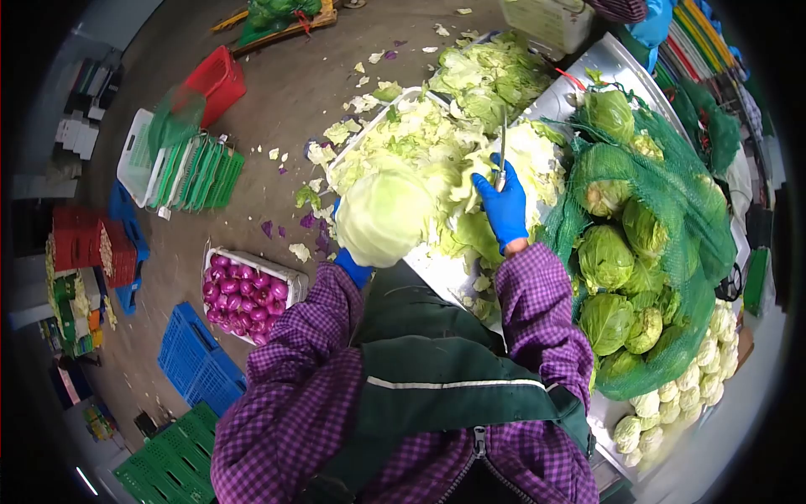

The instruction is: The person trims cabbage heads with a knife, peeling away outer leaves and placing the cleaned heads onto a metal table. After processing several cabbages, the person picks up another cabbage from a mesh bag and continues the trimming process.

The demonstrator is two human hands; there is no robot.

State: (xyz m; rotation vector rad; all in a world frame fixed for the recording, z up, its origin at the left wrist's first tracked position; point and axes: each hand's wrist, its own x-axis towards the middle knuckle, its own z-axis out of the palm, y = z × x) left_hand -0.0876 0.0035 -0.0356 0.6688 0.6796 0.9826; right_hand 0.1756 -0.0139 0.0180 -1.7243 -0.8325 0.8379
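A large pale green cabbage (384, 217) rests in my left hand (353, 267), whose blue-gloved fingers show at its lower left side. My right hand (506, 204), also in a blue glove, is closed round the handle of a knife (503, 147) with its blade pointing up and away from me. Loose cabbage leaves (437, 134) fill a white crate behind and beside the cabbage. More leaves lie on the metal table (441, 273) near my right hand. A green net sack (697, 244) with whole cabbages (606, 256) lies to the right.
Trimmed cabbages (693, 382) are piled at the lower right. A crate of purple onions (248, 294), a blue pallet (195, 357), green crates (197, 172) and a red bin (217, 84) stand on the left. Leaf scraps litter the floor. Part of another person's sleeve (620, 8) shows at the top.
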